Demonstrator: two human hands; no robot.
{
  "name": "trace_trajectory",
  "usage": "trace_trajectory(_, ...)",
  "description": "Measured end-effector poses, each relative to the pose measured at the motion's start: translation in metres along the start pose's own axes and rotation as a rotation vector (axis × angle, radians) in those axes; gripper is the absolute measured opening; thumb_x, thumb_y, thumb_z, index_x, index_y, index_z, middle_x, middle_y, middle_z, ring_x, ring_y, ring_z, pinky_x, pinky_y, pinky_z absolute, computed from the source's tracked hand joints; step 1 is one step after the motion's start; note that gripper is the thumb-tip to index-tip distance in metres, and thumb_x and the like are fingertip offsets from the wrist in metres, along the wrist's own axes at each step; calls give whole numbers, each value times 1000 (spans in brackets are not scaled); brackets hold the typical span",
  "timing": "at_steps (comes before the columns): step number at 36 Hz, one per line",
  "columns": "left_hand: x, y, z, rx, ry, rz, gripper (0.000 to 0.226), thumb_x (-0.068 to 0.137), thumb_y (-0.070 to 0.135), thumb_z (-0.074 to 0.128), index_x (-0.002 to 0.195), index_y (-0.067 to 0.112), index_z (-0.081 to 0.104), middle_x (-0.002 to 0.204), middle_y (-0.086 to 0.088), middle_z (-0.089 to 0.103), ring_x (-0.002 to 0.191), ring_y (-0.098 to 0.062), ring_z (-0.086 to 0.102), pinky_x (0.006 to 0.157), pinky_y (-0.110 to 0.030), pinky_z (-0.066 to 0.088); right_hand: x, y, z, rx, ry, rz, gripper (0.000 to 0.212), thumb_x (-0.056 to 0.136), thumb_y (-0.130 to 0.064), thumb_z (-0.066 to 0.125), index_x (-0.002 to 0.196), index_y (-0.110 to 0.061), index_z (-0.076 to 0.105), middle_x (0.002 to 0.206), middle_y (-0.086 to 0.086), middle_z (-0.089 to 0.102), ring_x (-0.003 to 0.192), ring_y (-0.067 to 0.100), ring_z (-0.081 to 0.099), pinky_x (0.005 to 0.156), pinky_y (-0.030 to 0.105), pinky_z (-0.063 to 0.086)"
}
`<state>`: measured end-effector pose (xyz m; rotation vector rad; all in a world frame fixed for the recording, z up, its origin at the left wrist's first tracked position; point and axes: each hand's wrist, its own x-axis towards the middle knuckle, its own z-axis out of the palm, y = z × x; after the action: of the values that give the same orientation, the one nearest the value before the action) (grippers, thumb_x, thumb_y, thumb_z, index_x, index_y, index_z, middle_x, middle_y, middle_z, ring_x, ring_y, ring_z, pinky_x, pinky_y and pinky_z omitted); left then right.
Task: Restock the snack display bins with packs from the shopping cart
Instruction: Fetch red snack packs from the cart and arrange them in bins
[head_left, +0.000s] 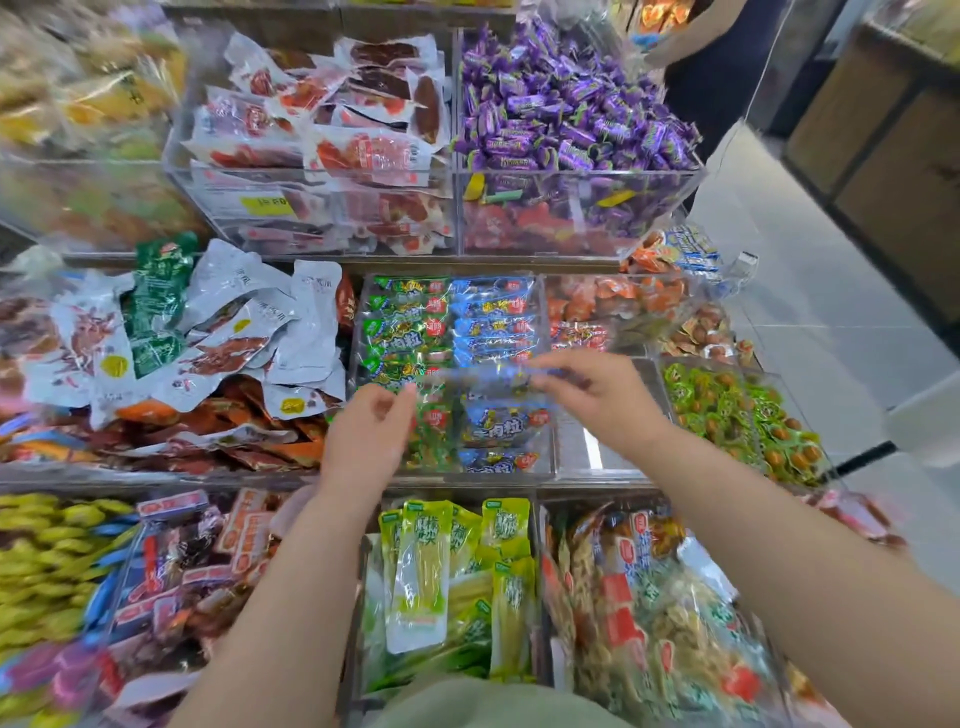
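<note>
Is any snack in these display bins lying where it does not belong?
Yes. Dark green foil packs lie among the white pouches at middle left, so they look misplaced. In the clear bin of purple wrapped candies, yellow and green pieces show low behind the front wall.

Both forearms bare, coming in from the bottom edge. Left forearm (280, 597) runs up and slightly right; right forearm (769, 519) comes from the lower right and angles up-left. Hands meet near frame centre, close together but not touching. Left hand (371, 431): back toward the camera, fingers curled, thumb and fingertips pinched at its upper right. Right hand (597, 395): sits a bit higher, fingers curled and pointing left. Each hand pinches one end of a blurred blue pack (483, 374) stretched between them. Wrists roughly straight; finger detail is smeared.
</note>
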<state>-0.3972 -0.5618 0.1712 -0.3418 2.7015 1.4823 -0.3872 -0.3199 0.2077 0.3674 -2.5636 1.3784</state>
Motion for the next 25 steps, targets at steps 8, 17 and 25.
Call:
trace_trajectory(8, 10, -11, 19, 816, -31, 551, 61, 79, 63, 58, 130, 28, 52, 126, 5, 55, 124, -22, 45, 104, -46, 33, 15, 3, -18, 245, 125, 316, 14, 88, -9, 64, 88, -22, 68, 75, -8, 65, 58, -6, 57, 61, 11, 48)
trace_trajectory(17, 25, -11, 43, 831, 20, 408, 37, 80, 39, 67, 109, 20, 56, 110, -2, 51, 112, -26, 44, 108, -49, 21, 5, -2, -8, -234, -257, 232, 17, 91, -21, 62, 95, -6, 70, 65, -11, 53, 59, -5, 48, 54, 9, 33)
trace_trajectory(25, 26, -16, 41, 761, 27, 600, 51, 77, 0, 51, 128, 4, 53, 111, -14, 58, 102, -33, 51, 88, -42, 34, 7, -3, -11, -407, -291, 141, 17, 92, -20, 58, 96, -7, 69, 76, 0, 65, 68, 13, 56, 65, 28, 43)
